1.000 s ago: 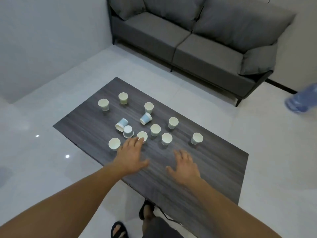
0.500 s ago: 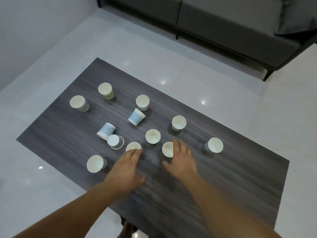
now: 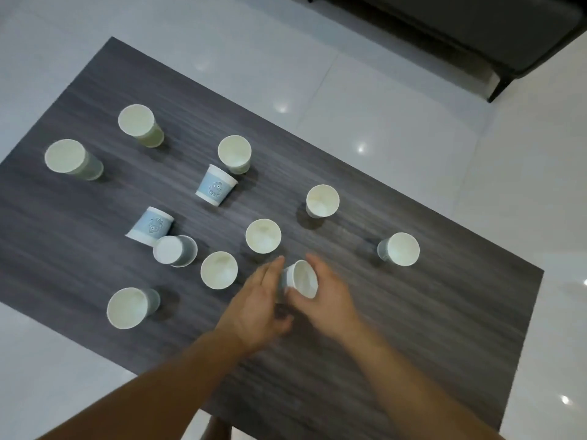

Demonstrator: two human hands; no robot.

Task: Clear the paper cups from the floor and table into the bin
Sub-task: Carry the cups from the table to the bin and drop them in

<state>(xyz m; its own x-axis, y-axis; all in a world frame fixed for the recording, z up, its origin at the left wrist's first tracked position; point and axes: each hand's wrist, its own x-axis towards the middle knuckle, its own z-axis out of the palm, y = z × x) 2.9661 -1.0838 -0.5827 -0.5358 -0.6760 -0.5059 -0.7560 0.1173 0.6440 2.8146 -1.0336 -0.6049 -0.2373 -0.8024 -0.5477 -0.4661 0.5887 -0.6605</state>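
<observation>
Head view: a dark wood-grain tabletop (image 3: 413, 328) stands on a pale tiled floor (image 3: 397, 115), with a dark sofa (image 3: 444, 33) beyond its far edge. Near the middle of the tabletop, the right hand (image 3: 328, 301) is wrapped round a white paper cup (image 3: 301, 277), thumb and fingers curled about its wall. The cup is tilted, its mouth toward the camera. The left hand (image 3: 257, 308) lies just beside it with fingers straight and grips nothing; whether its fingertips touch the cup cannot be told.

Other cups are scattered over the tabletop. A greenish cup (image 3: 136, 123) stands upright toward the far edge, a lone cup (image 3: 401, 249) stands toward the right corner, and a nearest cup (image 3: 128, 308) stands by the near edge. Two blue printed cups (image 3: 216, 189) lie on their sides, one of them touching an upside-down cup (image 3: 173, 250).
</observation>
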